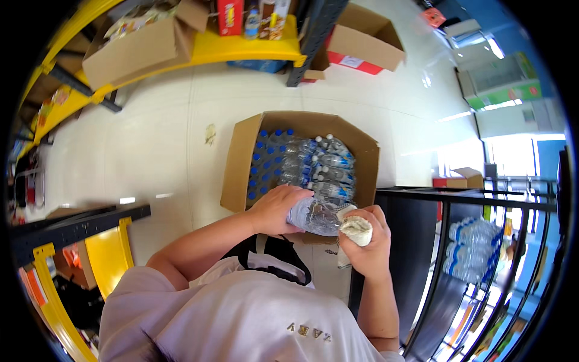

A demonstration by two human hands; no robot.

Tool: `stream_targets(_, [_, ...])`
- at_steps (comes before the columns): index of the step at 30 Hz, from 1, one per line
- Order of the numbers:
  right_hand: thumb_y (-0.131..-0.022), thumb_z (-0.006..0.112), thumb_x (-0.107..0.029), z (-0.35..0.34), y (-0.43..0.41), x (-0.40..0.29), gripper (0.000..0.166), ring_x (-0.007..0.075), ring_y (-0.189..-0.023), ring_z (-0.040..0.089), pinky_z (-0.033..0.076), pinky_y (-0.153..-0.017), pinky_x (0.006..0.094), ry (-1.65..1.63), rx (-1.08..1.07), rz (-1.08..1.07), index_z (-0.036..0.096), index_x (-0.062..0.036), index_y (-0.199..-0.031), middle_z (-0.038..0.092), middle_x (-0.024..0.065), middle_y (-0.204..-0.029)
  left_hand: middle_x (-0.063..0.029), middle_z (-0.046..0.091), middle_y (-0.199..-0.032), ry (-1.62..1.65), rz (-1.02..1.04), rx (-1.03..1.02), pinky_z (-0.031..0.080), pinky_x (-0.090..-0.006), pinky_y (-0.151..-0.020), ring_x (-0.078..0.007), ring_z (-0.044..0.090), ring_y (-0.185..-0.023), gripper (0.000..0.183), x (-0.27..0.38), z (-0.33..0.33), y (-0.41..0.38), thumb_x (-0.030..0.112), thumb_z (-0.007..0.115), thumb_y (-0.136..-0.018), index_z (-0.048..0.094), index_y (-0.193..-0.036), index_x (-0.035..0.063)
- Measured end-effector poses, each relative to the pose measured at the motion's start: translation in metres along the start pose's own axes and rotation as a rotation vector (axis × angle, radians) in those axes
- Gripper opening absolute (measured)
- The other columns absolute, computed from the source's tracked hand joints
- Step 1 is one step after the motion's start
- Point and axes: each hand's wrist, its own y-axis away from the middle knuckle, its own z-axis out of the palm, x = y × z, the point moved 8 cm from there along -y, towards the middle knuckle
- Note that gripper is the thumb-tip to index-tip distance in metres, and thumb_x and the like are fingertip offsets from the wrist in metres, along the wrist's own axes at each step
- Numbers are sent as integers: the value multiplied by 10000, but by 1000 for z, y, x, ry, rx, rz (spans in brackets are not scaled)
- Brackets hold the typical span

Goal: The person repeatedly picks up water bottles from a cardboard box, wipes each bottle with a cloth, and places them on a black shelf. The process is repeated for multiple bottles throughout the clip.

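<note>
My left hand (276, 206) grips one end of a clear plastic bottle (314, 216), which lies sideways in front of my body. At the bottle's other end, my right hand (368, 246) clutches a bunched pale cloth (356, 230) with a checked part, pressed close to the bottle. Just beyond both hands an open cardboard box (239, 163) rests on the floor. Upright bottles with blue caps (267, 160) fill its left side. Bottles with white caps (332, 174) lie on their sides at the right. The bottle's cap end is hidden.
A yellow shelf (244, 49) with a carton of packets (135, 50) stands ahead. Another open cardboard box (366, 40) sits by its dark post. To my right is a black rack (434, 235) with shrink-wrapped bottles (472, 249). A yellow and dark shelf frame (108, 253) stands at my left.
</note>
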Motion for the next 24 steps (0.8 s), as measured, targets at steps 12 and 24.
stream_targets(12, [-710, 635, -47, -83, 58, -30, 302, 119, -788, 527, 428, -708, 253, -391, 144, 96, 560, -30, -1002, 543, 41, -858, -155, 503, -1140, 98, 59, -118, 407, -377, -878, -326, 497, -1032, 740, 103, 0, -10, 301, 755, -586, 416, -1200, 65])
stream_targets(24, [-854, 487, -433, -169, 165, 45, 718, 181, -1166, 359, 278, -972, 304, -826, 323, -49, 195, 2, -1346, 374, 116, -1275, -149, 520, -1139, 335, -10, -248, 398, -327, -897, -227, 519, -1048, 829, 186, 119, -22, 272, 776, -593, 350, -1257, 18])
